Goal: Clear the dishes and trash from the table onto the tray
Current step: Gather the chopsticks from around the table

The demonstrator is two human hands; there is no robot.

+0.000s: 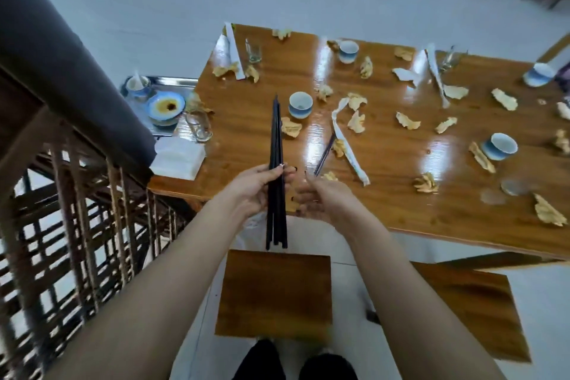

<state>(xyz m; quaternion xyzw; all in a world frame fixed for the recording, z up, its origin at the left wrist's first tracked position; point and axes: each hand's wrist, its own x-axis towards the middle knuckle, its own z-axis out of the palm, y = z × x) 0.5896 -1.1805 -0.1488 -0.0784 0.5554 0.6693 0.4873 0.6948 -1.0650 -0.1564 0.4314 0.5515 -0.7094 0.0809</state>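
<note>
Left hand (256, 191) grips a bundle of black chopsticks (275, 139) mid-length, fingers curled round it, tips pointing out over the table (385, 170). Right hand (324, 199) is blurred, fingertips at the near end of a loose chopstick pair (325, 155) lying on the table's near edge; we can't tell if it pinches them. Both hands are over the table's near-left corner. Across the tabletop we see blue-white teacups (300, 105), crumpled tissues (407, 121) and paper chopstick sleeves (348, 145). The steel tray (177, 81) sits off the table's left end and holds a sauce dish (166, 105) and a cup with spoon (138, 86).
</note>
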